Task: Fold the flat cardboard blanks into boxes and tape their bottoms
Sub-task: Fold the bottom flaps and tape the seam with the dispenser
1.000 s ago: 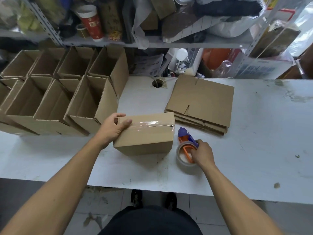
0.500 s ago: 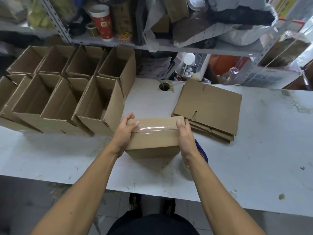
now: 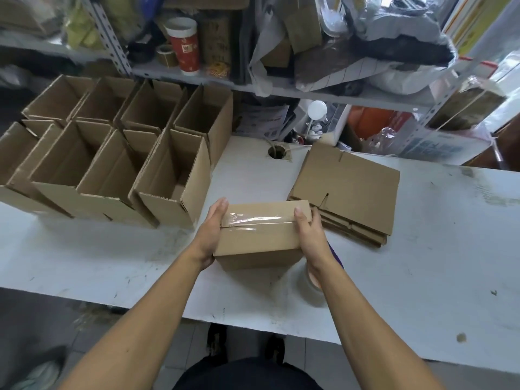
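Nearest to me, my two forearms reached forward over the edge of the white worktop (image 3: 422, 263). The tape dispenser (image 3: 312, 280) lay on the worktop under my right wrist, mostly hidden. My left hand (image 3: 209, 235) held the left end of the taped box (image 3: 257, 237), fingers lying along its side, and my right hand (image 3: 309, 232) gripped the right end, with the thumb on top. The box stood on the worktop, bottom up, with a strip of clear tape (image 3: 253, 219) along its seam. At two o'clock from the box, just beside it, lay the stack of flat blanks (image 3: 354, 187). At ten o'clock stood the open finished boxes (image 3: 112, 153) in two rows. Farther, a red paper cup (image 3: 184, 45) stood on the shelf (image 3: 309, 91).
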